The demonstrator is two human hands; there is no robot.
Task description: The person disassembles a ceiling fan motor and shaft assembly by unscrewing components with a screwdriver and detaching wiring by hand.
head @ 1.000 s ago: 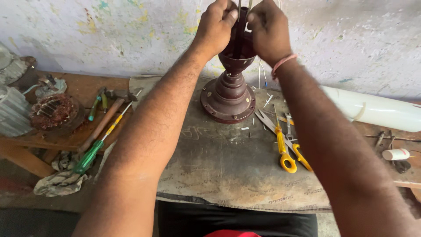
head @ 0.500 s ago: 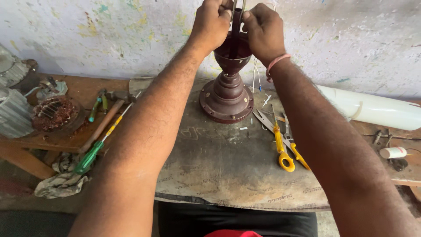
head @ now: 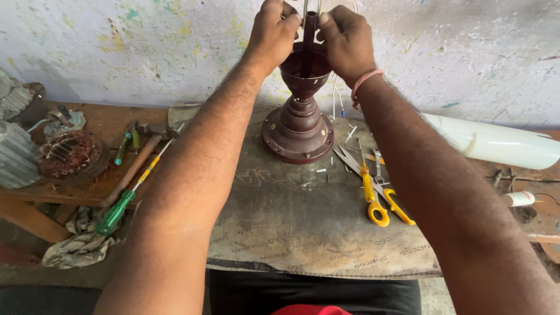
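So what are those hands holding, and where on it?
Both the left hand and right hand grip the thin upright rod rising from the dark red cup-topped fan housing, near the rod's top.

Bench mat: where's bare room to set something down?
The mat is free in its near middle, between the forearms, in front of the maroon fan housing. Crowded: yellow-handled scissors on the right, green screwdriver and hammer on the left.

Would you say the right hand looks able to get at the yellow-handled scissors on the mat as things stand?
Probably yes. The yellow-handled scissors lie uncovered on the grey mat, beside the right forearm, with nothing on top. But the right hand is now gripping the dark maroon metal stem and would have to let go.
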